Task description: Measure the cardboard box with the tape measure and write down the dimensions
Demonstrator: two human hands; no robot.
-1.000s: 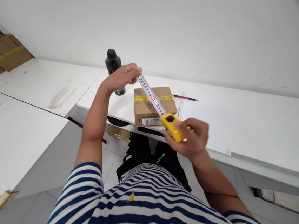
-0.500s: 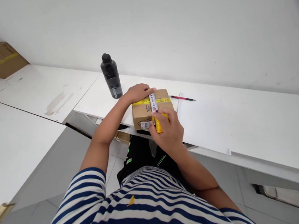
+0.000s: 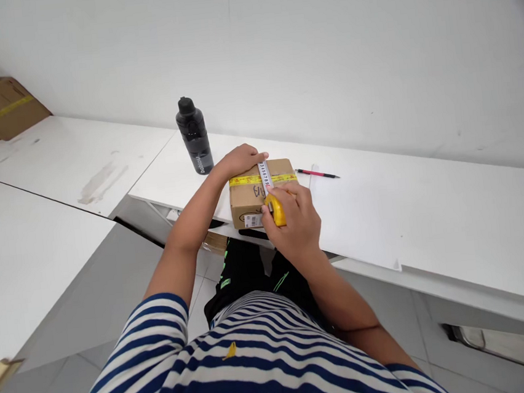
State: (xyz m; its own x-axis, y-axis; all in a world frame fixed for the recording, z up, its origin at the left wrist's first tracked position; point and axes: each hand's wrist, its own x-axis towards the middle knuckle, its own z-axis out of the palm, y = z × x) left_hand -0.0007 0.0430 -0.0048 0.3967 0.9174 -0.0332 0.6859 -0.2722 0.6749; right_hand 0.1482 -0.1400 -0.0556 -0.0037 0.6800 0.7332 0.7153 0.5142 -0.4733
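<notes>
A small brown cardboard box (image 3: 244,195) with yellow tape and dark handwriting sits at the near edge of the white table. Across its top runs the white blade of a yellow tape measure (image 3: 276,210), numbers facing up. My right hand (image 3: 296,221) is closed around the case at the box's near right side. At the far edge of the box, my left hand (image 3: 242,159) holds the blade's end, its thumb pressed there and its other fingers partly hidden. A barcode label (image 3: 252,220) shows on the front face of the box.
A black bottle (image 3: 195,138) stands upright behind my left forearm. Right of the box, a red and black pencil (image 3: 318,173) lies by a white sheet (image 3: 357,224). Larger cardboard boxes (image 3: 3,107) are stacked at the far left, and another white table (image 3: 27,256) stands left.
My right hand and the tape case have shifted slightly up along the box, and a little less blade shows. My left hand stays at the far edge. The view has moved slightly.
</notes>
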